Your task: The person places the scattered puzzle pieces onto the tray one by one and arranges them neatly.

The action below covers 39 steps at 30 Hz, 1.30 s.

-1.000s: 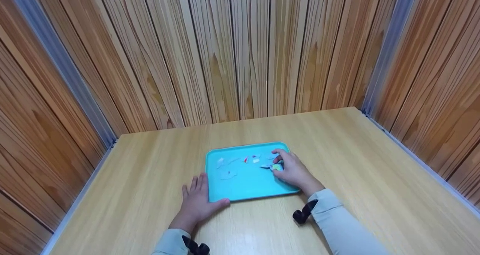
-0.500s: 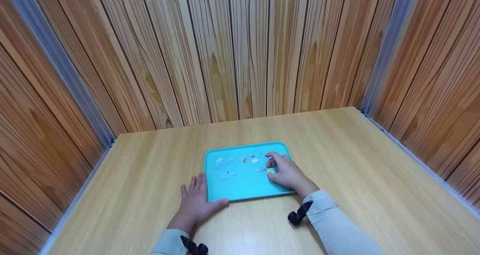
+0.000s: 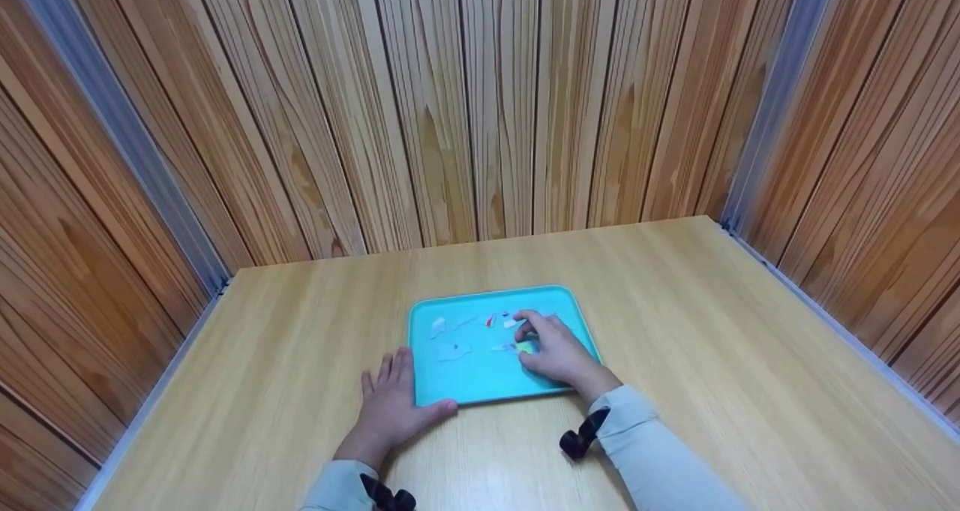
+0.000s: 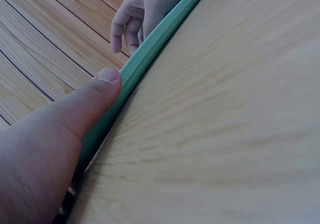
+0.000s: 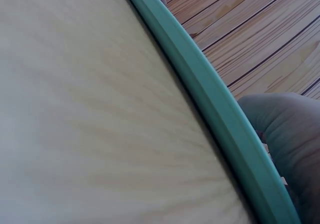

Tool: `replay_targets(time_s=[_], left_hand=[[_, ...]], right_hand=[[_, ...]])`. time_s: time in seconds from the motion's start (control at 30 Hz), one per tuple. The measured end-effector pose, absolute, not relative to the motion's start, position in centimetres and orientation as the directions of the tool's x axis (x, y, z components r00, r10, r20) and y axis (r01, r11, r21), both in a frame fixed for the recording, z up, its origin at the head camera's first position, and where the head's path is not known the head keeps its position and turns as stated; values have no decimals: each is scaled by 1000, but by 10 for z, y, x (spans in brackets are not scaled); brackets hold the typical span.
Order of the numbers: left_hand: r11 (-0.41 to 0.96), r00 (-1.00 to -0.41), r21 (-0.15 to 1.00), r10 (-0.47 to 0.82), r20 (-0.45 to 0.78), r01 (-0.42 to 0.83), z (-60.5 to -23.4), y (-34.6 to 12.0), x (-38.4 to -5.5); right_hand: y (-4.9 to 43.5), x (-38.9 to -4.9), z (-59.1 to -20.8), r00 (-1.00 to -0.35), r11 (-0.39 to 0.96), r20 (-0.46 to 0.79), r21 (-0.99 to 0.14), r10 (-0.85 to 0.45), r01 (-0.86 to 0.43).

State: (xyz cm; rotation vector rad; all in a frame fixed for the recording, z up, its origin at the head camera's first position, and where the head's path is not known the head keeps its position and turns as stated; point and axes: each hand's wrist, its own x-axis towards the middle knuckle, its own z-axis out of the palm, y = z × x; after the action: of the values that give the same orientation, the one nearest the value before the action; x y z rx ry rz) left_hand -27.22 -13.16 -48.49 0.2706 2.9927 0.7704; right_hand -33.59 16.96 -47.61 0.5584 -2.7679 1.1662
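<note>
A turquoise tray (image 3: pixel 480 382) lies on the table in the head view. My right hand (image 3: pixel 559 353) is over its right half, thumb and fingers curled round a small torn-looking scrap (image 3: pixel 524 348) with yellow-green and purplish colours; the fingers partly cover it. Beside the tray's near left corner, my left hand (image 3: pixel 390 406) rests with fingers spread, and its thumb touches the near rim. In the left wrist view that thumb (image 4: pixel 100 91) lies against the tray's side (image 4: pixel 145 59). The tray wall hides most of my right hand (image 5: pixel 292 139) in the right wrist view.
Several other thin scraps lie on the tray: a pale one (image 3: pixel 454 351) at left, another pale one (image 3: pixel 439 326) behind it, and a red-marked one (image 3: pixel 490 320) near the back. The wooden table (image 3: pixel 315 323) surrounds the tray, with wood-panelled walls (image 3: pixel 450 106) behind and at both sides.
My right hand has moved left across the tray and slightly nearer, and the colourful scrap has moved with it. The left hand and the tray have stayed nearly still.
</note>
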Motion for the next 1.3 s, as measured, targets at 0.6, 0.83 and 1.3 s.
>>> replay_targets(time_s=[0.6,0.83,1.3], left_hand=[[858,-984,492,177,-14,147,-491,-132,-270],[859,-984,491,178,-18,147,-492,-131,-272],[859,-984,489,179,-10,151,-486,-132,-273]], right_hand=[[159,-334,-485,-907,606,275,-676,-319,-418],[157,-334,-483,-919,604,254,-694,-302,-391],[156,-337,-481,-915,619,257,-675,-312,-401]])
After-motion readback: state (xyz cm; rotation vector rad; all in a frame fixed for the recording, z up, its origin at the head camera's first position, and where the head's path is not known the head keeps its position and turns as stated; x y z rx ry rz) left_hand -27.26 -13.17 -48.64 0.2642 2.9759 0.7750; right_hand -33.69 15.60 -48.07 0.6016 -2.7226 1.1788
